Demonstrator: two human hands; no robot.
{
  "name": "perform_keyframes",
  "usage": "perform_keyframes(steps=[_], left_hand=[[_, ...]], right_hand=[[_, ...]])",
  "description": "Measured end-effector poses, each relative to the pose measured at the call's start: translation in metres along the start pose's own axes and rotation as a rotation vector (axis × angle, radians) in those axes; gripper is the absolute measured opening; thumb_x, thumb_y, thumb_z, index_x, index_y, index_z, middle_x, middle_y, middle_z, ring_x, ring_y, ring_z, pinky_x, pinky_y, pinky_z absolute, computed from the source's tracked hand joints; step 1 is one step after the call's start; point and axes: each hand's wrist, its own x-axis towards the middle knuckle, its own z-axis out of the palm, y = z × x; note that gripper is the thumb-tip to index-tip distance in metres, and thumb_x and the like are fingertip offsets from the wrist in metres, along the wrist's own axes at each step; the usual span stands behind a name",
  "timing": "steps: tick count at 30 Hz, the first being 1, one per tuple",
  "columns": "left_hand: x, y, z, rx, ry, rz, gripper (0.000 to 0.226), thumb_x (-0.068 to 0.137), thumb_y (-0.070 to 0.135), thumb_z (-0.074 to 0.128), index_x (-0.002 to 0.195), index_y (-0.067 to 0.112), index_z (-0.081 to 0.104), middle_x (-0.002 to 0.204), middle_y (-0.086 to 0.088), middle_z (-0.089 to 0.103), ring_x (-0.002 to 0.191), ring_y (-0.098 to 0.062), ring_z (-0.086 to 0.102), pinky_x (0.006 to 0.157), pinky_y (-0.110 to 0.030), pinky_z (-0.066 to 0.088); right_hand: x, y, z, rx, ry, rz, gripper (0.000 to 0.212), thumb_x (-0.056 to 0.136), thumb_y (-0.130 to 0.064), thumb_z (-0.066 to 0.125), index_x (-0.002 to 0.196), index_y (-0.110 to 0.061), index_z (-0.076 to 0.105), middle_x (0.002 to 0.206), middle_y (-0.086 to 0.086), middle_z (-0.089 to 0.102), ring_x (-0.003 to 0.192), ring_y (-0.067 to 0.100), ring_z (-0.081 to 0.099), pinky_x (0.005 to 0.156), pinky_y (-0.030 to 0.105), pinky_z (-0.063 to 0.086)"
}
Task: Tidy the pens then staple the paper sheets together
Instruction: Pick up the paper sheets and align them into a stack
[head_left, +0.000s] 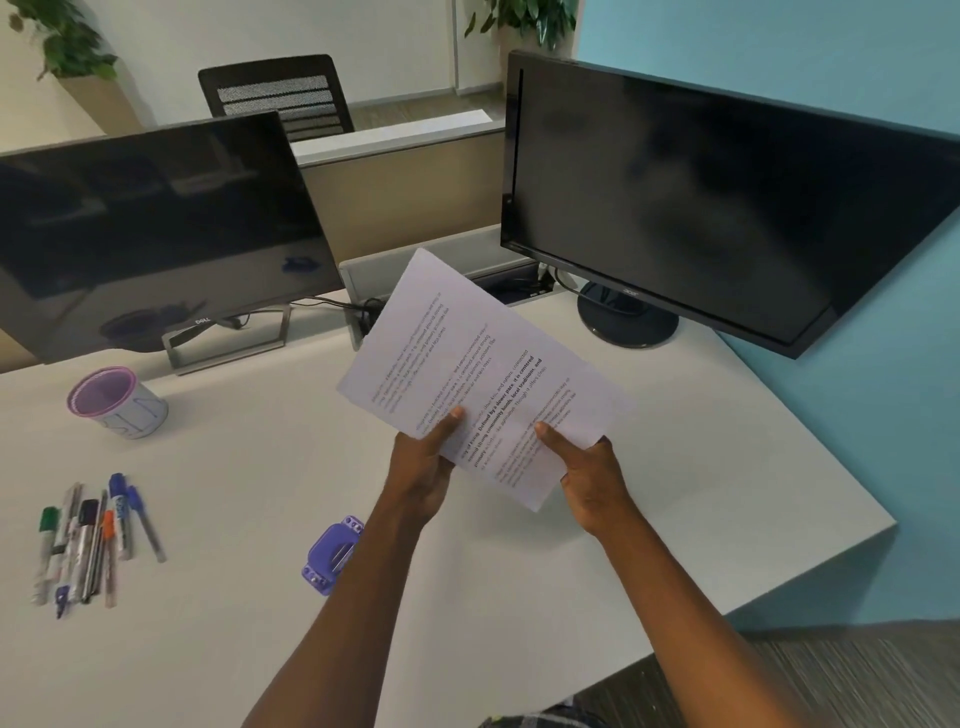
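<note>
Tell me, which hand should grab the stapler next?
Probably the left hand. The stapler lies on the desk right beside the left forearm, while the right hand is farther away and can keep holding the papers.

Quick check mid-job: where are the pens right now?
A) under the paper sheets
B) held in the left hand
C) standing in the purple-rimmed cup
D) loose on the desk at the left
D: the pens lie loose on the desk, with the cup holding none.

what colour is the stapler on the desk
Purple, or violet-blue. The stapler lies on the white desk beside the left forearm, shown in the head view.
</note>
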Motion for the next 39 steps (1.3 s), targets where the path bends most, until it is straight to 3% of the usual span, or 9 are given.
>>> perform_keyframes(steps=[3, 6, 8, 12, 17, 21, 26, 33, 39], left_hand=[[0.012, 0.027, -0.023, -0.011, 0.066, -0.001, 0.053, 0.089, -0.002, 0.076, 0.138, 0.016, 0.063, 0.138, -0.012, 0.071, 0.125, -0.030, 0.070, 0.089, -0.037, 0.064], [0.021, 0.058, -0.049, 0.200, 0.083, -0.058, 0.030, 0.091, 0.006, 0.075, 0.119, 0.016, 0.076, 0.124, -0.011, 0.078, 0.113, -0.031, 0.072, 0.080, -0.032, 0.064], [0.024, 0.072, -0.058, 0.350, 0.019, -0.090, 0.026, 0.088, 0.015, 0.080, 0.113, 0.021, 0.081, 0.121, -0.008, 0.079, 0.107, -0.026, 0.074, 0.080, -0.032, 0.064], [0.019, 0.070, -0.055, 0.555, -0.081, -0.117, 0.036, 0.078, 0.028, 0.091, 0.112, 0.018, 0.083, 0.121, -0.011, 0.079, 0.106, -0.027, 0.077, 0.088, -0.038, 0.064], [0.011, 0.045, -0.053, 0.581, -0.026, -0.085, 0.011, 0.086, 0.010, 0.083, 0.097, 0.014, 0.086, 0.110, -0.012, 0.082, 0.101, -0.031, 0.079, 0.079, -0.030, 0.064], [0.009, 0.032, -0.055, 0.639, -0.032, -0.074, 0.019, 0.089, 0.007, 0.082, 0.108, 0.012, 0.082, 0.112, -0.009, 0.082, 0.103, -0.028, 0.079, 0.082, -0.028, 0.063], [0.007, 0.025, -0.058, 0.659, -0.039, -0.109, 0.034, 0.080, 0.024, 0.086, 0.112, 0.015, 0.082, 0.113, -0.007, 0.082, 0.103, -0.025, 0.079, 0.088, -0.033, 0.065], [0.005, 0.019, -0.062, 0.733, -0.010, -0.135, 0.027, 0.080, 0.032, 0.084, 0.105, 0.021, 0.084, 0.109, -0.002, 0.083, 0.100, -0.020, 0.079, 0.088, -0.035, 0.063], [-0.001, 0.019, -0.063, 0.785, -0.008, -0.179, 0.009, 0.089, 0.025, 0.084, 0.098, 0.028, 0.086, 0.108, 0.000, 0.083, 0.101, -0.020, 0.079, 0.089, -0.036, 0.063]], right_hand=[[0.001, -0.020, -0.016, -0.128, 0.020, -0.038, 0.044, 0.086, -0.007, 0.079, 0.127, -0.016, 0.068, 0.124, 0.007, 0.074, 0.117, 0.025, 0.070, 0.099, 0.038, 0.057], [0.004, -0.040, -0.031, -0.228, 0.044, -0.063, 0.037, 0.084, -0.009, 0.081, 0.119, -0.017, 0.072, 0.117, 0.002, 0.077, 0.108, 0.018, 0.073, 0.085, 0.027, 0.061], [0.007, -0.048, -0.039, -0.285, 0.038, -0.067, 0.033, 0.083, -0.012, 0.083, 0.113, -0.022, 0.074, 0.113, -0.001, 0.078, 0.102, 0.015, 0.075, 0.077, 0.023, 0.061], [0.012, -0.048, -0.047, -0.424, 0.001, -0.030, 0.036, 0.081, -0.023, 0.086, 0.114, -0.023, 0.073, 0.109, -0.002, 0.079, 0.098, 0.016, 0.076, 0.078, 0.030, 0.063], [0.015, -0.026, -0.057, -0.456, 0.074, -0.012, 0.032, 0.079, -0.020, 0.088, 0.108, -0.022, 0.074, 0.104, -0.004, 0.080, 0.094, 0.013, 0.077, 0.073, 0.024, 0.062], [0.015, -0.016, -0.070, -0.458, 0.113, 0.008, 0.036, 0.080, -0.018, 0.087, 0.113, -0.019, 0.073, 0.103, -0.004, 0.080, 0.095, 0.014, 0.076, 0.073, 0.024, 0.061], [0.016, -0.009, -0.078, -0.473, 0.127, 0.035, 0.036, 0.079, -0.019, 0.088, 0.112, -0.018, 0.074, 0.104, -0.003, 0.080, 0.095, 0.013, 0.076, 0.076, 0.025, 0.061], [0.013, -0.009, -0.079, -0.456, 0.111, 0.051, 0.025, 0.084, -0.016, 0.083, 0.108, -0.023, 0.077, 0.102, -0.005, 0.081, 0.091, 0.010, 0.076, 0.067, 0.018, 0.057], [0.009, -0.006, -0.079, -0.541, 0.102, 0.065, 0.023, 0.083, -0.021, 0.084, 0.102, -0.031, 0.075, 0.097, -0.010, 0.080, 0.084, 0.003, 0.075, 0.059, 0.014, 0.054]])
